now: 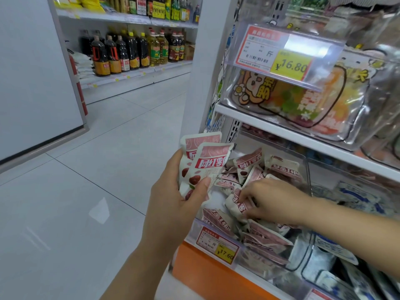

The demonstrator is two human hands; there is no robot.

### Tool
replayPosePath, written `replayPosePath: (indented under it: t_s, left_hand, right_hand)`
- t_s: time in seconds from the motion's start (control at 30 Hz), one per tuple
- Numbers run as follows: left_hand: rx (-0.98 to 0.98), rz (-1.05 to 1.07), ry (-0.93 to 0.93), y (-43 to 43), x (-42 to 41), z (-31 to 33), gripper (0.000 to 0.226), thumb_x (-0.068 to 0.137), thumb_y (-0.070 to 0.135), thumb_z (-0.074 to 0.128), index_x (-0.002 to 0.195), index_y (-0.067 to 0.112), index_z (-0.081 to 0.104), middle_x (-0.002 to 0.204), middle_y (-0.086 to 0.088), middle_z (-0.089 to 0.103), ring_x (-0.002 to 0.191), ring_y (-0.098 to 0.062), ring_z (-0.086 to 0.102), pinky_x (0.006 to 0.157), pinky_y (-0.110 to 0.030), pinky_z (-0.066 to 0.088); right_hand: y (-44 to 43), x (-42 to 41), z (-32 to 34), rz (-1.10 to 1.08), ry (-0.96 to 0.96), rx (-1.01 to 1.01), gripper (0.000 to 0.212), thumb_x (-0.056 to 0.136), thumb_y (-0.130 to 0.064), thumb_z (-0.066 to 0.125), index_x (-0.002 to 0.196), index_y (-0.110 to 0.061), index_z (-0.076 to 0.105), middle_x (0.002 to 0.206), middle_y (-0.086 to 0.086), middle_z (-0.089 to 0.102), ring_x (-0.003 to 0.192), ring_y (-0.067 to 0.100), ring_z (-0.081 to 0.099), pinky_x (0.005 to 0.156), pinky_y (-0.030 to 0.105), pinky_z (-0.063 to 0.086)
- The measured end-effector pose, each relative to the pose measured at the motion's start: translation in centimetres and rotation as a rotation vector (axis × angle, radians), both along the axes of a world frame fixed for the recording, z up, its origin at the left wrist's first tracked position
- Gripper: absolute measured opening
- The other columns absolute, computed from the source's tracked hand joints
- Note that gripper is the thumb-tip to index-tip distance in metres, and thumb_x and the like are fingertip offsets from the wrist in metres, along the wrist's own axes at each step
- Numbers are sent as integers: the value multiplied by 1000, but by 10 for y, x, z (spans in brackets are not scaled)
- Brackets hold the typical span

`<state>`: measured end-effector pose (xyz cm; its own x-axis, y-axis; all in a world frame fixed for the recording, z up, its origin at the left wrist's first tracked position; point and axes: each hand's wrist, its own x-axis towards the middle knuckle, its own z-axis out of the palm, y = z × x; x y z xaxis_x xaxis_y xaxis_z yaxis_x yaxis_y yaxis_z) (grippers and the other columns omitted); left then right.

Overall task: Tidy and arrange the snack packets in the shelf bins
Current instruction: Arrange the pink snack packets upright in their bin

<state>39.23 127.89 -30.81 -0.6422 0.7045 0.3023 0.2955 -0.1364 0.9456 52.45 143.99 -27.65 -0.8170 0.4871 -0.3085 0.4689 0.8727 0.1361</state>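
The tiled floor (65, 191) of a shop aisle fills the left half of the view, with far shelves (129, 53) of oil and sauce bottles beyond. To the right stands the white shelf (281, 126). On it sits an upper bin (238, 92) of clear plastic holding cartoon-printed sweet bags.

Below it, the lower bin (306, 169) is the one being worked on. Its heap of packets (266, 232) is pink-and-white, lying every which way, some face up, some on edge, a few tipped toward the front lip. A neighbouring bin (346, 198) to the right holds blue-and-white packets.

The left hand (173, 204) is held just outside the bin's front corner. Its fingers and thumb are curled round a stack (207, 161) of at least two packets, upright and facing the same way. It seems to serve as a collecting point, so that loose pieces can go back in as an ordered row.

The right hand (275, 200) reaches into the middle of the heap and pinches a single packet (236, 204) between thumb and fingertips. The light grip suits lifting one piece without dragging its neighbours along.

A price tag (217, 245) is clipped to the bin's front. The job looks early on, since most of the heap is unsorted.
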Motion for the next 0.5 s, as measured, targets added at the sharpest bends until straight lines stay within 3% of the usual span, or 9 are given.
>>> replayPosePath:
  t_s: [0.23,0.37,0.5]
  left_hand:
    - [0,-7,-12,-2,1,0,51,86,22,64,134,27,46,97,28,64,94,15,58,62,-3,46]
    - [8,-2,-6,-2,0,1,49,87,21,64,132,28,46,98,34,63,94,15,58,63,-3,46]
    - [29,-2,-6,-2,-1,2,47,87,19,63,129,29,48,100,35,61,94,15,59,63,-3,46]
  right_hand:
    - [1,-19,2,-121,43,120,28,71,-49,74,78,-23,68,74,-8,58,75,15,58,60,26,42]
    - [6,-33,-8,-48,-32,180,24,77,-31,71,90,-13,61,89,3,64,80,22,60,61,31,45]
    - [12,-38,-11,-21,53,188,24,81,-16,64,94,-17,43,97,5,61,86,26,59,62,32,40]
